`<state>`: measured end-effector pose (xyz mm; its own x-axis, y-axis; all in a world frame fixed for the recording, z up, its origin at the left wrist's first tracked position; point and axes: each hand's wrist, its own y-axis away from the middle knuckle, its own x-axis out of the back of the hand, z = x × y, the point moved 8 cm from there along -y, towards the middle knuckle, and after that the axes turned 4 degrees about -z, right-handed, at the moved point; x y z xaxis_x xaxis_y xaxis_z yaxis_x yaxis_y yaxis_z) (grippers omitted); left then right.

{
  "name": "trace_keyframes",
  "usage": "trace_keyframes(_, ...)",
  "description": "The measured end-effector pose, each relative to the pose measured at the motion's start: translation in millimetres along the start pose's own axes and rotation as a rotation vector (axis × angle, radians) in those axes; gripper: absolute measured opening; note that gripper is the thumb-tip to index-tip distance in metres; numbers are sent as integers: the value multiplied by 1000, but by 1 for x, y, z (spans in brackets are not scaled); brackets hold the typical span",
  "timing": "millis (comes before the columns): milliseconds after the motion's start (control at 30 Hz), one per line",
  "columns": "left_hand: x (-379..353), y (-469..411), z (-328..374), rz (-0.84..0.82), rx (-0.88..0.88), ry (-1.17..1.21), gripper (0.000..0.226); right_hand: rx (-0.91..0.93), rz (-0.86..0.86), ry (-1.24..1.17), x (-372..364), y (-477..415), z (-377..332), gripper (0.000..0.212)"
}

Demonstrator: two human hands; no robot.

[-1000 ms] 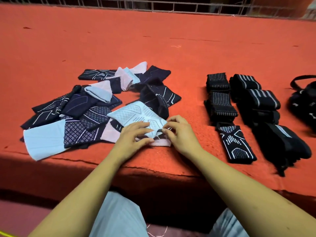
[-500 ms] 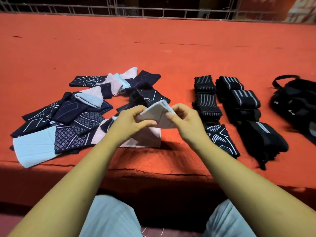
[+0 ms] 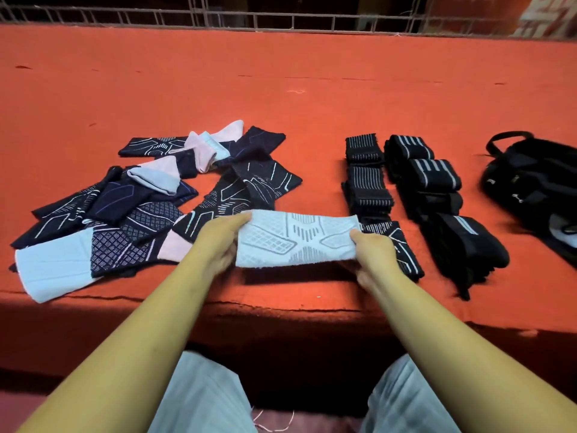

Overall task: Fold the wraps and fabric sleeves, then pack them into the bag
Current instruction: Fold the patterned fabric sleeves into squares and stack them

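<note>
Seen on my remote feed: a seated person's left hand [image 3: 218, 242] and right hand [image 3: 373, 253] hold a white patterned sleeve [image 3: 296, 240] stretched flat between them, just above the near edge of a red cloth-covered table [image 3: 281, 98]. The left thumb lies over the sleeve's left end with the fingers curled beneath. The right thumb presses on the right end with the fingers tucked under, so both hands are clamped on the fabric. The sleeve's shadow falls on the cloth below the fingers.

To the left of the left hand's fingers, and beyond them, lies a loose pile of navy, pink and pale-blue sleeves [image 3: 125, 207], overlapping. Just beyond the right hand's fingers I see a folded dark sleeve with white lines [image 3: 401, 245], partly hidden by that hand. Farther out runs a column of folded black striped wraps [image 3: 367, 185], and to its right a second column of rolled black wraps [image 3: 434, 179]. Well to the right of the right hand's fingers sits a black bag [image 3: 537, 185], its handle loop at the far end.

A metal railing [image 3: 249, 20] borders the table's far side. Pale trousers [image 3: 199, 398] show between the forearms.
</note>
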<state>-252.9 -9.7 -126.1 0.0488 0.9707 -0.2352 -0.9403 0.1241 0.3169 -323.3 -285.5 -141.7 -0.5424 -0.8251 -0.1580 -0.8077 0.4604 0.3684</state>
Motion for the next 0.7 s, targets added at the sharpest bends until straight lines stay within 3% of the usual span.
trace_keyframes(67,4,-1,-9,23,-22,-265,31,156,50,326,8,0,-4,25)
trace_keyframes(133,3,0,-9,25,-87,-542,15,258,49,628,5,7,-10,15)
trace_keyframes(167,3,0,-6,33,-128,-655,15,292,37,713,3,11,-14,6)
trace_keyframes(267,-3,8,14,125,-275,-961,22,302,-37,730,-4,18,-16,15)
trace_keyframes(367,-7,13,21,145,-321,-949,23,410,-38,896,-11,28,-22,31)
trace_keyframes(467,-23,20,25,42,-378,-925,26,754,-8,1197,-27,42,-28,56)
trace_keyframes(533,-39,24,22,-71,-428,-845,22,898,-140,1193,-43,49,-28,51)
trace_keyframes(633,-53,24,9,-215,-434,-661,20,821,-478,1114,-65,48,-10,35)
trace_keyframes(700,-56,24,6,-227,-553,-790,20,788,-598,1248,-70,46,10,34)
